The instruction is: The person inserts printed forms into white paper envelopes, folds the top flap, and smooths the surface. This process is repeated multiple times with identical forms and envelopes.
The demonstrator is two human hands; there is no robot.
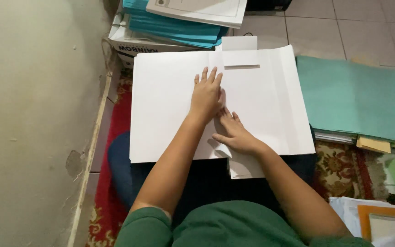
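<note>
Patterned red carpet (110, 201) covers the floor beside a pale wall (33, 119), with grey tiles (344, 27) farther off. Nearest the camera, green sleeves frame the person's dark lap, where a large white sheet of paper (165, 114) lies spread flat, a smaller white sheet (243, 168) poking out from under its near edge. The right hand (235, 133) rests flat on the big sheet near its middle, fingers loosely spread and gripping nothing. Just beyond it, touching or nearly so, the left hand (205, 93) presses palm-down with fingers together and straight, also holding nothing. A narrow white strip (242, 67) sits close past the left fingertips, perhaps a folded flap, though the view is too flat to be sure. To the right lies a teal folder stack (357, 98) on the carpet. Farthest away, a cardboard box (133, 48) carries blue folders (174, 25) topped by a white booklet (197, 10).
</note>
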